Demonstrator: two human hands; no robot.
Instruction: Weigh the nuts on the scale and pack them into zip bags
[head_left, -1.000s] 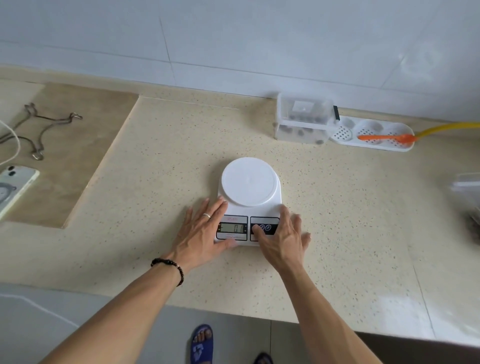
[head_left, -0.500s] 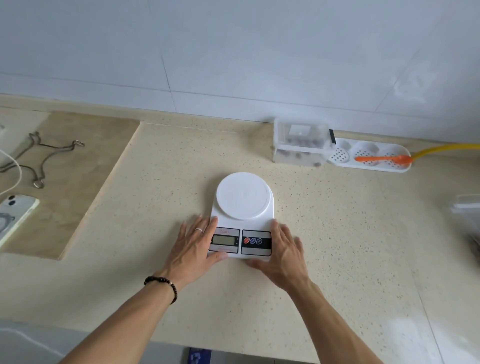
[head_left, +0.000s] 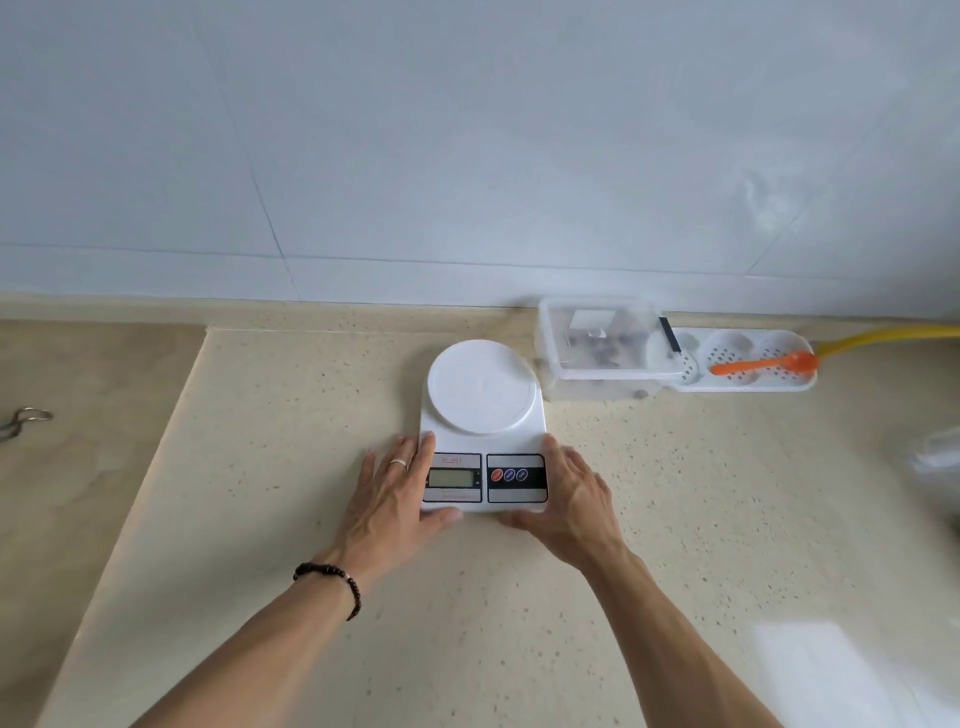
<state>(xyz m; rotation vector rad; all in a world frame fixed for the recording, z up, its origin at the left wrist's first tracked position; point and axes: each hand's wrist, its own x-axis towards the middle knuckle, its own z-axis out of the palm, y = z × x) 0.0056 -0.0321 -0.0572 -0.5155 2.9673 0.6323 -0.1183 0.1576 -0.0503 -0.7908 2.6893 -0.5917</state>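
A white kitchen scale (head_left: 480, 387) with a round, bare platform stands on the beige counter, its back right corner close to a clear lidded box (head_left: 602, 343) holding dark nuts. My left hand (head_left: 392, 499) lies flat against the scale's left side, fingers straight, thumb along the front edge. My right hand (head_left: 571, 499) lies the same way against the right side. The display looks blank. A blurred clear bag (head_left: 940, 452) shows at the right edge.
A white perforated tray (head_left: 748, 385) with an orange spoon (head_left: 763, 364) sits by the wall right of the box, and a yellow hose (head_left: 883, 338) runs off behind it. A metal wire hook (head_left: 23, 421) lies on the lower tan surface at far left.
The scale has slid away from me toward the wall and the nut box. My right hand left the buttons and now lies along the scale's right side. The view tilted upward.
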